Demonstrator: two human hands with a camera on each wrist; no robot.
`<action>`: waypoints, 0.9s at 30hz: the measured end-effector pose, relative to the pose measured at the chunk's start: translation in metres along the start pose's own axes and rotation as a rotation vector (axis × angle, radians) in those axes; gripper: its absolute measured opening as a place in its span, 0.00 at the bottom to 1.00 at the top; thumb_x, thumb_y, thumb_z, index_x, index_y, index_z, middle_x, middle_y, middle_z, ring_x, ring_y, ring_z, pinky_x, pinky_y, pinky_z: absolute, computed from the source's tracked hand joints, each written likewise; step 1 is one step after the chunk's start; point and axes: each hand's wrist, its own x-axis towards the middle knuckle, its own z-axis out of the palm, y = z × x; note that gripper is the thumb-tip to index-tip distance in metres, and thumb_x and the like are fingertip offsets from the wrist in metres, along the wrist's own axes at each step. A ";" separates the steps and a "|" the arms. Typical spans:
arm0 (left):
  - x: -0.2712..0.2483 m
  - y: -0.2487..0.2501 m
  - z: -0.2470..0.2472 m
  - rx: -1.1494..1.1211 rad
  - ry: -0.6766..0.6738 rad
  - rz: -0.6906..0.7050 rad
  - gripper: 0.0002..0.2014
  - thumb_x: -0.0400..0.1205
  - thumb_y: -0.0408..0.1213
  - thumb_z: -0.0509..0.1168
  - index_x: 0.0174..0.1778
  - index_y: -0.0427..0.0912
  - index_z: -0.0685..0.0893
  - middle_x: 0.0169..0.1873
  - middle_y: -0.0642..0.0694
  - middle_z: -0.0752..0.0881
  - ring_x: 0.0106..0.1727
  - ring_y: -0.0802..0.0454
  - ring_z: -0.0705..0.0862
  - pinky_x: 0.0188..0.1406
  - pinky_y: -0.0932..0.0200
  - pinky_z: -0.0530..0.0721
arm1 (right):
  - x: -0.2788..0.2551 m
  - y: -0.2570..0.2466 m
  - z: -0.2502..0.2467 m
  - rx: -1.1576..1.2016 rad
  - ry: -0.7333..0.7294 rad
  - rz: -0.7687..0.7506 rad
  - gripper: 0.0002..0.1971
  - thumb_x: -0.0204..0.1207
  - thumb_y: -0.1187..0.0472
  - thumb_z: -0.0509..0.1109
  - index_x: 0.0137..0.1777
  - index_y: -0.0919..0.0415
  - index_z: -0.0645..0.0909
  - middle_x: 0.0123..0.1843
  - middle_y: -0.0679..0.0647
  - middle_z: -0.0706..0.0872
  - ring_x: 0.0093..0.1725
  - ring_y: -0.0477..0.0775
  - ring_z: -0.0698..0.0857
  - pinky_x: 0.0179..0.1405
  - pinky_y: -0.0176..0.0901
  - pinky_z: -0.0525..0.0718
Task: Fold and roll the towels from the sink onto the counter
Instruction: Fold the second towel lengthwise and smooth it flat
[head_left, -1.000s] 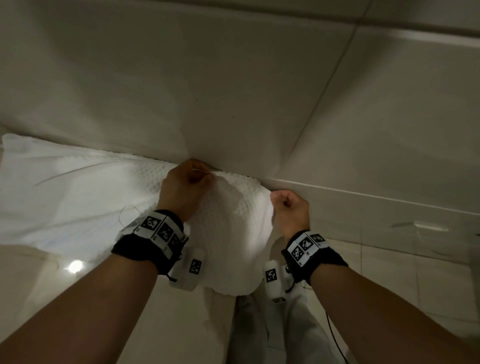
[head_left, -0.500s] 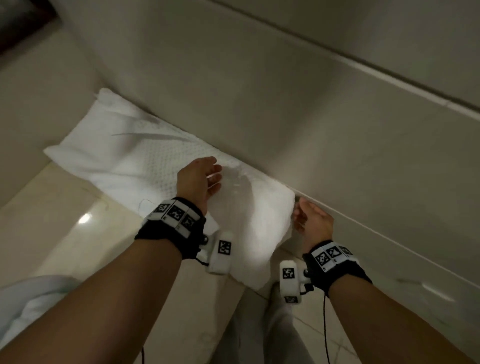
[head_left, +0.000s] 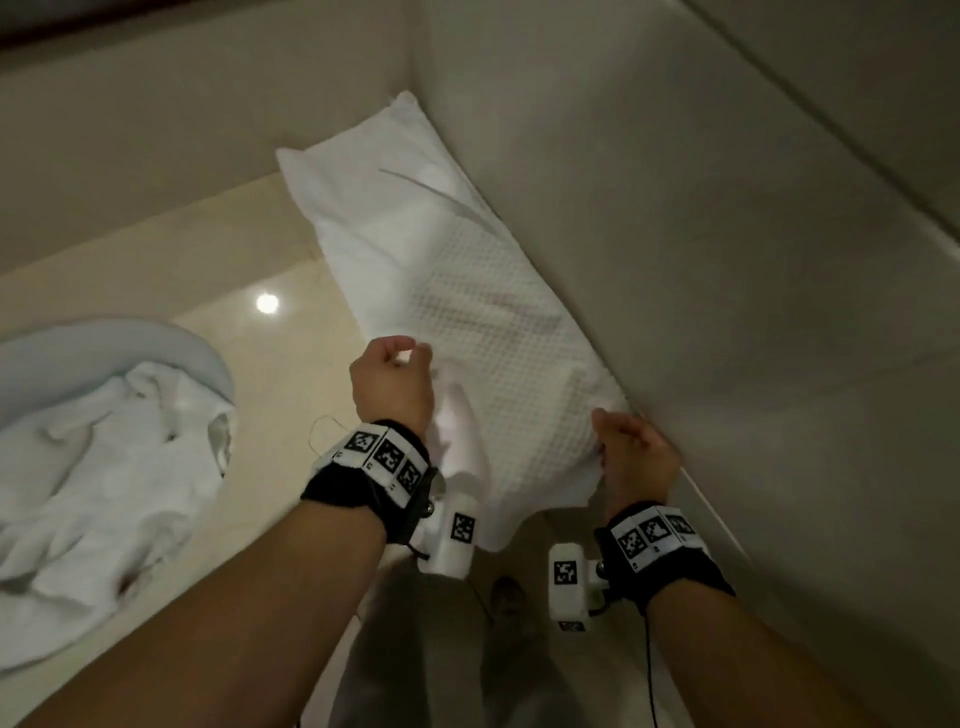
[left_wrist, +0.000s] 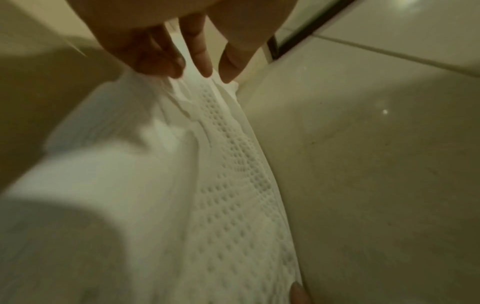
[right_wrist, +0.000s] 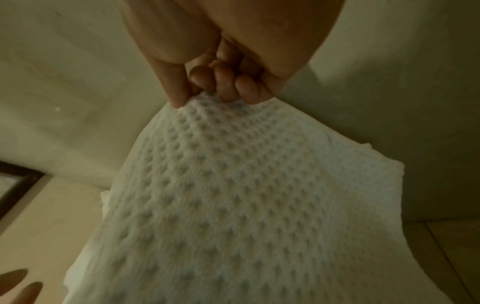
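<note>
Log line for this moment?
left hand: pinches towel edge | right hand: pinches corner | towel: on counter, along wall | sink: more towels

the sink (head_left: 171, 340) runs off the left edge.

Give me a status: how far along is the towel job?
Done: one waffle towel is out of the sink and lies on the counter along the wall; it looks folded into a long strip.
In hand: the left hand and right hand both pinch its near end; no roll shows yet.
Left: rolling this one, then the crumpled towels in the sink.
</note>
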 end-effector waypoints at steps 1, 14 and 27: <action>-0.004 -0.004 -0.002 0.011 0.056 -0.011 0.09 0.79 0.41 0.72 0.53 0.44 0.87 0.55 0.43 0.86 0.39 0.53 0.84 0.52 0.53 0.87 | 0.001 0.001 -0.001 -0.012 -0.012 -0.010 0.08 0.69 0.64 0.82 0.33 0.57 0.87 0.28 0.51 0.85 0.31 0.51 0.80 0.39 0.47 0.84; -0.088 -0.047 -0.013 0.135 -0.201 -0.192 0.10 0.77 0.45 0.75 0.40 0.42 0.89 0.38 0.45 0.91 0.43 0.44 0.89 0.46 0.50 0.89 | 0.004 0.005 -0.011 -0.104 -0.105 -0.040 0.08 0.71 0.62 0.81 0.33 0.54 0.85 0.29 0.50 0.86 0.32 0.50 0.81 0.42 0.50 0.85; -0.101 -0.082 -0.075 0.013 -0.039 -0.151 0.03 0.85 0.40 0.67 0.50 0.48 0.85 0.44 0.47 0.89 0.51 0.42 0.87 0.56 0.50 0.84 | -0.034 0.015 -0.002 -0.424 -0.262 -0.151 0.31 0.63 0.51 0.86 0.57 0.61 0.73 0.54 0.54 0.83 0.47 0.53 0.83 0.42 0.38 0.79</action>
